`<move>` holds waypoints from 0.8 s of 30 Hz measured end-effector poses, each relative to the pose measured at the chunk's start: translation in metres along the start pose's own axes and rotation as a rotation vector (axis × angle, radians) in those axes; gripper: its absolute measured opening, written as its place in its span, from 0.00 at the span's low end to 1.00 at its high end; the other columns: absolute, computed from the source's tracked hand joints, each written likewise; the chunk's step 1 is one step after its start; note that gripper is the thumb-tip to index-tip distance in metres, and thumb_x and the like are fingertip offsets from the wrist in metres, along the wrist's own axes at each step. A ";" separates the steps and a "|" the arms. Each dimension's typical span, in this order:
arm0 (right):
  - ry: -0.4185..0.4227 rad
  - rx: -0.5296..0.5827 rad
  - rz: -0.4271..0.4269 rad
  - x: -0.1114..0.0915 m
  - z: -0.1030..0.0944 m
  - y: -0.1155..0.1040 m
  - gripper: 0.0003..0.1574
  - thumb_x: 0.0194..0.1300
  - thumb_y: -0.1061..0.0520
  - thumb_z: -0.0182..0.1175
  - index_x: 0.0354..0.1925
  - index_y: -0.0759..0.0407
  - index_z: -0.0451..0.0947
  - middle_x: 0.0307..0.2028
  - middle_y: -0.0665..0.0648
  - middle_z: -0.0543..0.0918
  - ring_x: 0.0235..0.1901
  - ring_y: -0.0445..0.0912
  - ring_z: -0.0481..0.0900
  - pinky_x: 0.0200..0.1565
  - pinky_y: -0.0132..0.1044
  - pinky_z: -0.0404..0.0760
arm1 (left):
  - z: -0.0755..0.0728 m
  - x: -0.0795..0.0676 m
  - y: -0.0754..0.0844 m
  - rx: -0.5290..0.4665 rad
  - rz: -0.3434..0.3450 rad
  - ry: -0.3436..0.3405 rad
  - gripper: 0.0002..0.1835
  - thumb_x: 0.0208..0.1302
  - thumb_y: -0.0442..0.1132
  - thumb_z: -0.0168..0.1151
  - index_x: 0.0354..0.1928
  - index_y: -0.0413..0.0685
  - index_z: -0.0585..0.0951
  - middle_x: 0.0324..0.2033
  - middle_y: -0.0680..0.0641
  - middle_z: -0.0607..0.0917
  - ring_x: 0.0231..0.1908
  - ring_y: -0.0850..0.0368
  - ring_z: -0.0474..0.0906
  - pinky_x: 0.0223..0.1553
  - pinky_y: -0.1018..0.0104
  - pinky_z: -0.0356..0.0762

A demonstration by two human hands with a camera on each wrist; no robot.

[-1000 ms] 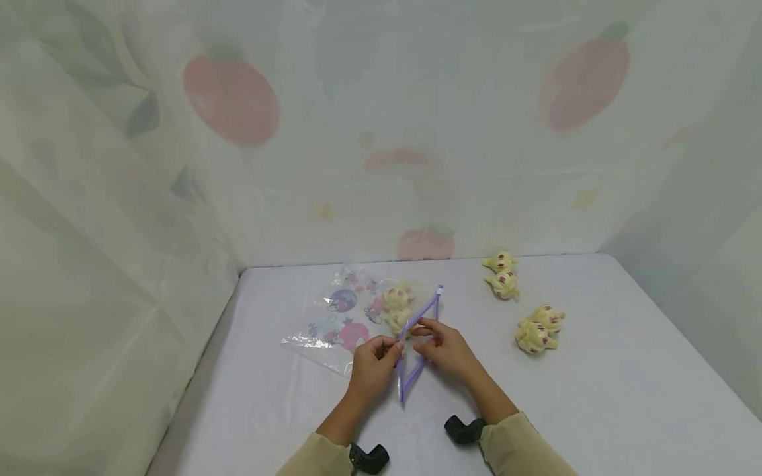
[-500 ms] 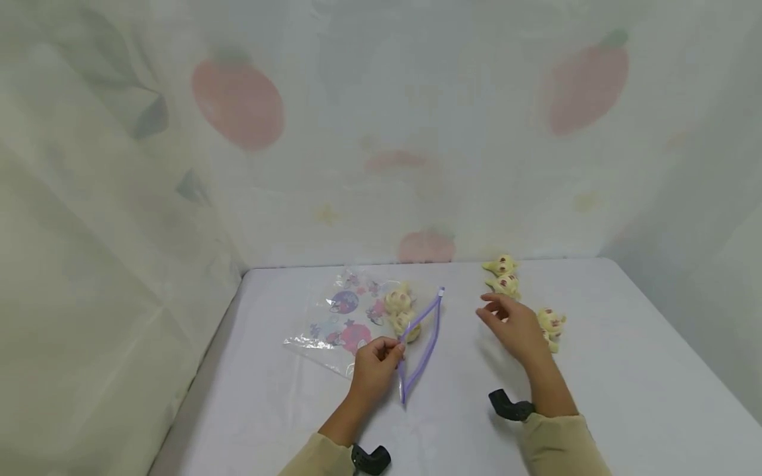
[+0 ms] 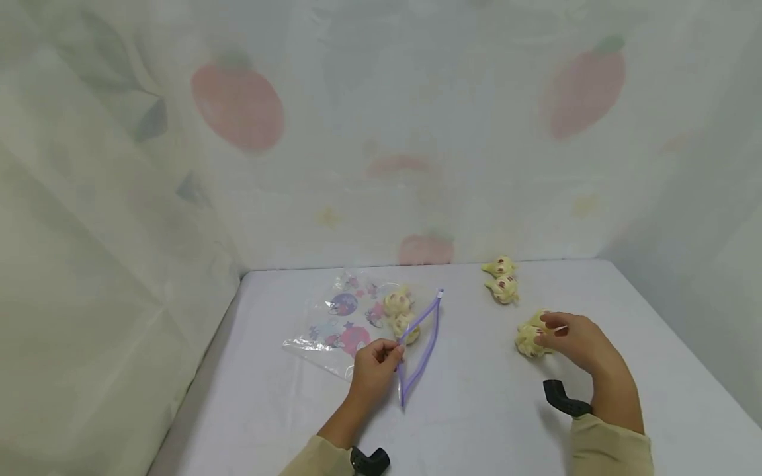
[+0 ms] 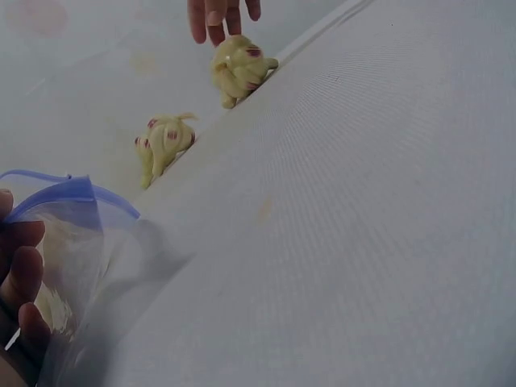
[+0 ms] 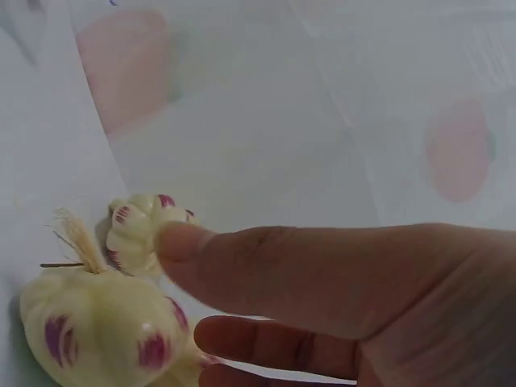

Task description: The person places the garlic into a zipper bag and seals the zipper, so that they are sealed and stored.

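Observation:
My left hand [image 3: 374, 370] pinches the purple zip edge of a clear printed zip bag [image 3: 430, 347], whose mouth gapes to the right. Two cream garlic bulbs [image 3: 397, 303] with purple marks lie inside, near the mouth. At the right, my right hand [image 3: 580, 340] is over another pair of garlic bulbs [image 3: 528, 342], partly covering them. In the right wrist view, thumb and fingers are spread apart, with a large garlic bulb [image 5: 101, 330] just beyond the tips and a smaller-looking garlic bulb [image 5: 137, 230] behind the thumb. The left wrist view shows the bag's purple zip [image 4: 72, 192] beside my fingers.
Two more garlic bulbs [image 3: 505, 289] lie close together near the back edge of the white table [image 3: 464, 410]. A pale curtain [image 3: 321, 158] with fruit prints hangs behind the table and along its sides. Each wrist wears a black device [image 3: 565, 398].
My right hand has left the bag's mouth and moved right to the nearer pair of garlic bulbs. The left hand has kept its pinch on the bag in the same place.

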State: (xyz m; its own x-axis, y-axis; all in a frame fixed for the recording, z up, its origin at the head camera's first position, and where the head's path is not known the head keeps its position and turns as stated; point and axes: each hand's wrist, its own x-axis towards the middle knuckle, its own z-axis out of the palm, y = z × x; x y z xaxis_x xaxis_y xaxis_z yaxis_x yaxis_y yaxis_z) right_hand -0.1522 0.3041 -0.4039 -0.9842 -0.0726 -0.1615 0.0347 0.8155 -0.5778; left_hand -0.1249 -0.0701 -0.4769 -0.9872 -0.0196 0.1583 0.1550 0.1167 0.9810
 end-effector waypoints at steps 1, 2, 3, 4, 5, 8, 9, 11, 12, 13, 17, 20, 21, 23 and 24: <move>-0.014 0.002 0.004 0.002 0.001 0.000 0.39 0.63 0.44 0.66 0.62 0.67 0.71 0.54 0.71 0.78 0.52 0.63 0.76 0.44 0.54 0.79 | 0.000 0.000 0.000 0.002 -0.002 0.000 0.04 0.64 0.31 0.65 0.33 0.35 0.83 0.25 0.36 0.85 0.22 0.64 0.75 0.25 0.76 0.74; -0.025 0.006 0.005 0.003 0.003 0.001 0.38 0.62 0.45 0.66 0.62 0.67 0.72 0.54 0.71 0.78 0.52 0.63 0.77 0.44 0.55 0.79 | 0.000 0.000 0.001 0.002 -0.003 -0.002 0.05 0.64 0.31 0.64 0.33 0.34 0.83 0.25 0.36 0.85 0.22 0.63 0.75 0.25 0.76 0.74; -0.030 0.010 -0.001 0.005 0.004 0.002 0.37 0.61 0.47 0.67 0.61 0.68 0.73 0.54 0.70 0.79 0.51 0.62 0.77 0.44 0.55 0.78 | 0.000 0.000 0.001 0.001 -0.004 -0.003 0.05 0.64 0.31 0.64 0.33 0.34 0.83 0.25 0.36 0.85 0.23 0.63 0.76 0.25 0.76 0.74; -0.033 0.012 0.001 0.006 0.006 0.002 0.36 0.60 0.48 0.67 0.60 0.68 0.73 0.53 0.70 0.80 0.51 0.62 0.77 0.44 0.54 0.78 | 0.000 0.000 0.001 0.000 -0.003 -0.003 0.05 0.64 0.31 0.64 0.33 0.34 0.83 0.26 0.36 0.85 0.23 0.62 0.76 0.25 0.76 0.75; -0.037 0.014 0.004 0.008 0.008 0.002 0.36 0.60 0.48 0.68 0.60 0.68 0.74 0.53 0.69 0.80 0.51 0.62 0.77 0.44 0.54 0.78 | 0.000 -0.001 0.001 -0.005 0.000 -0.002 0.05 0.64 0.31 0.64 0.33 0.34 0.83 0.25 0.36 0.85 0.23 0.62 0.76 0.25 0.76 0.75; -0.041 0.013 0.002 0.011 0.012 0.003 0.35 0.59 0.50 0.68 0.59 0.67 0.74 0.52 0.68 0.80 0.50 0.61 0.78 0.44 0.53 0.78 | 0.000 0.000 -0.001 -0.005 0.005 -0.003 0.05 0.64 0.31 0.64 0.33 0.34 0.83 0.25 0.36 0.85 0.23 0.63 0.76 0.25 0.76 0.75; -0.043 0.016 0.002 0.012 0.014 0.004 0.34 0.59 0.50 0.69 0.59 0.67 0.75 0.52 0.68 0.80 0.50 0.61 0.78 0.44 0.53 0.78 | 0.000 0.000 -0.001 -0.006 0.006 -0.003 0.05 0.64 0.31 0.64 0.33 0.34 0.83 0.25 0.36 0.85 0.22 0.63 0.76 0.25 0.76 0.75; -0.046 0.016 -0.005 0.014 0.017 0.004 0.34 0.59 0.51 0.69 0.59 0.67 0.75 0.51 0.68 0.81 0.50 0.60 0.78 0.44 0.53 0.79 | 0.000 0.000 -0.002 -0.006 0.006 -0.007 0.05 0.64 0.31 0.65 0.33 0.34 0.83 0.25 0.36 0.85 0.22 0.64 0.75 0.25 0.76 0.75; -0.044 0.015 -0.010 0.014 0.019 0.004 0.33 0.59 0.51 0.69 0.59 0.66 0.75 0.51 0.67 0.81 0.50 0.60 0.78 0.45 0.53 0.79 | 0.000 0.001 -0.002 -0.002 0.004 -0.008 0.05 0.64 0.32 0.65 0.33 0.34 0.83 0.25 0.37 0.85 0.22 0.65 0.75 0.25 0.76 0.75; -0.043 0.014 -0.017 0.015 0.020 0.004 0.33 0.59 0.52 0.69 0.58 0.66 0.75 0.51 0.67 0.81 0.50 0.60 0.78 0.45 0.54 0.79 | -0.001 0.001 -0.003 -0.001 0.003 -0.008 0.05 0.64 0.32 0.65 0.33 0.35 0.84 0.25 0.37 0.85 0.22 0.65 0.75 0.25 0.76 0.75; -0.035 0.021 -0.057 0.020 0.026 0.001 0.31 0.59 0.52 0.69 0.57 0.65 0.76 0.50 0.66 0.82 0.48 0.58 0.80 0.45 0.53 0.79 | -0.001 0.002 -0.005 0.009 0.001 -0.007 0.04 0.64 0.32 0.65 0.33 0.37 0.84 0.25 0.39 0.85 0.22 0.65 0.76 0.25 0.76 0.75; -0.040 0.037 -0.065 0.022 0.031 -0.005 0.30 0.58 0.53 0.70 0.56 0.64 0.77 0.50 0.66 0.81 0.48 0.57 0.80 0.43 0.50 0.80 | -0.001 0.003 -0.005 0.014 0.001 -0.008 0.04 0.64 0.33 0.65 0.33 0.38 0.84 0.25 0.39 0.85 0.23 0.65 0.76 0.26 0.76 0.76; -0.046 0.041 -0.065 0.023 0.033 -0.007 0.30 0.57 0.53 0.71 0.56 0.64 0.77 0.51 0.66 0.80 0.47 0.57 0.79 0.42 0.50 0.80 | -0.001 0.002 -0.005 0.013 0.001 -0.010 0.04 0.64 0.33 0.65 0.33 0.38 0.84 0.25 0.39 0.85 0.23 0.65 0.76 0.26 0.76 0.76; -0.055 0.049 -0.061 0.024 0.037 -0.011 0.31 0.56 0.54 0.71 0.56 0.62 0.76 0.52 0.67 0.79 0.48 0.58 0.79 0.41 0.49 0.80 | -0.001 0.002 -0.004 0.012 0.000 -0.013 0.04 0.64 0.33 0.65 0.33 0.37 0.84 0.25 0.40 0.85 0.23 0.65 0.76 0.25 0.76 0.75; -0.059 0.044 -0.061 0.024 0.040 -0.013 0.31 0.56 0.54 0.72 0.56 0.61 0.76 0.53 0.67 0.79 0.48 0.58 0.78 0.41 0.48 0.80 | -0.001 0.002 -0.003 0.009 -0.002 -0.014 0.05 0.64 0.33 0.65 0.33 0.37 0.84 0.25 0.39 0.85 0.23 0.65 0.75 0.25 0.76 0.75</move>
State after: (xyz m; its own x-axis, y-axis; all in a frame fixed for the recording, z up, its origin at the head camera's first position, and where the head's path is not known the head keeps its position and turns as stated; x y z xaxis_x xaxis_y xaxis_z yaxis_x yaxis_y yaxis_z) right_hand -0.1697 0.2689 -0.4323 -0.9728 -0.1564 -0.1712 -0.0162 0.7823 -0.6226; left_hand -0.1272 -0.0718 -0.4797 -0.9879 -0.0061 0.1549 0.1529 0.1261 0.9802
